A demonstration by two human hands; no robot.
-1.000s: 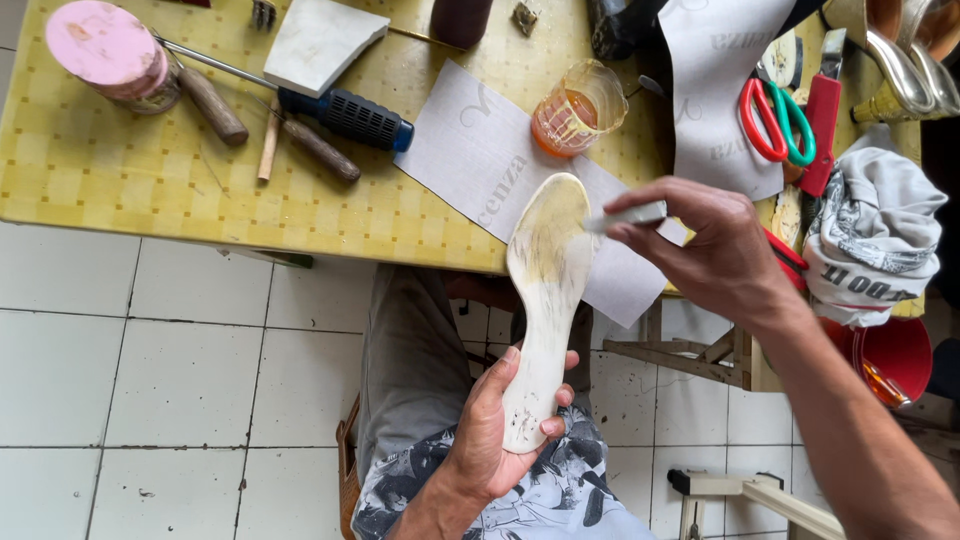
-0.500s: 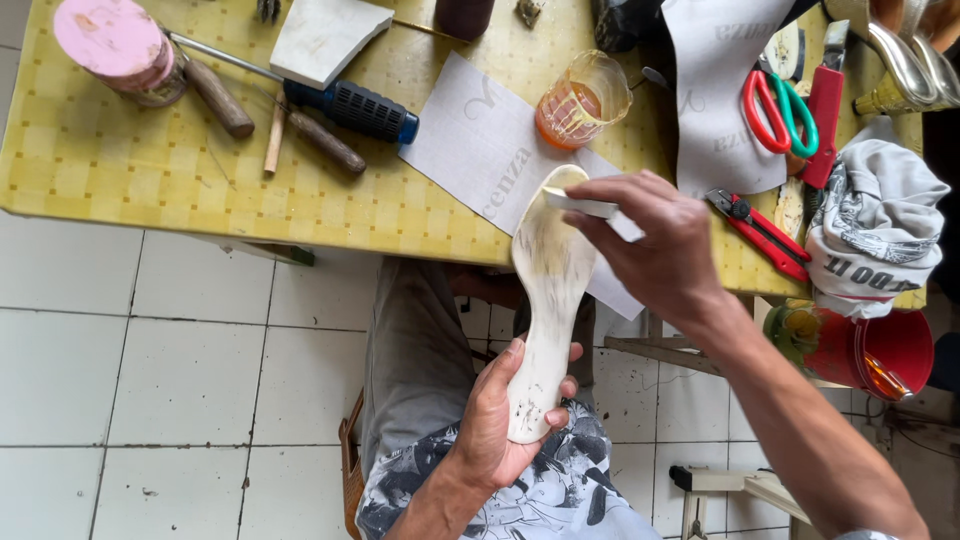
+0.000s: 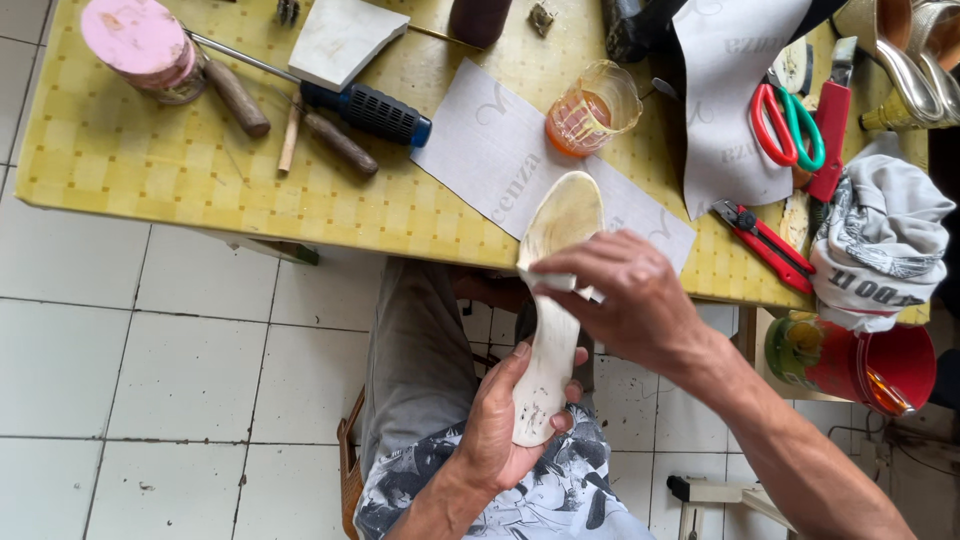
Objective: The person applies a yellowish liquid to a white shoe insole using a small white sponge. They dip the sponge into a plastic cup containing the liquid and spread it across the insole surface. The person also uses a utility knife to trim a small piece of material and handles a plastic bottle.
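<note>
Seen from the head camera, looking straight down over a yellow checked tabletop and a white tiled floor. Left hand curled around the narrow heel end of a long cream-coloured shoe insole, thumb on one edge and fingertips showing at the other, gripping it upright over the lap. Insole's broad toe end lying over the tabletop's near edge, on top of a white printed paper sheet. Right hand closed in a pinch on a small white applicator, pressed against the insole's middle. Just beyond the toe end, a clear plastic cup of orange liquid standing on the paper. Farther left on the tabletop: a tool with a black and blue ribbed handle, two brown wooden tool handles, a white flat block and a pink-lidded round tin in the far corner. To the right: a second white paper sheet, scissors with red and green handles, a red utility knife and a crumpled grey and white printed cloth at the edge. Below that edge, off the tabletop, a red bucket. Grey trousers and a patterned shirt visible under the hands.
</note>
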